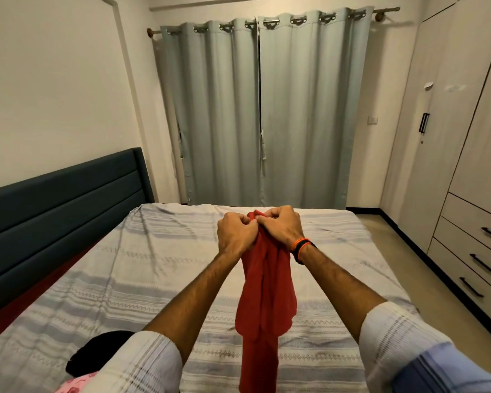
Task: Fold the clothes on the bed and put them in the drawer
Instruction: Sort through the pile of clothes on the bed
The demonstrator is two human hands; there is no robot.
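Red cloth garment [264, 296], soft knit by the look, held up in the air over the bed [159, 262], bunched at its top edge and hanging down in loose folds toward the camera. Left hand [234, 232] and right hand [281, 225] meet at the top of the garment, knuckles nearly touching; the fingers [245, 221] of both are curled tight and pinch the gathered fabric. Right wrist carries an orange and black band [302, 248]. Both forearms bare, with pale striped sleeves [394, 338] pushed up.

Bed covered with a grey and white striped sheet, wrinkled. Dark blue padded headboard [63, 202] along the left side. Black cloth item [97, 355] lies at the near left edge of the bed, a pink patterned piece [77, 384] just beside it.

Pale grey-green eyelet curtains [267, 114] drawn shut on the far wall. Light wood wardrobe [465, 109] on the right, with three drawers [476, 239] below, all pushed in, black bar handles.
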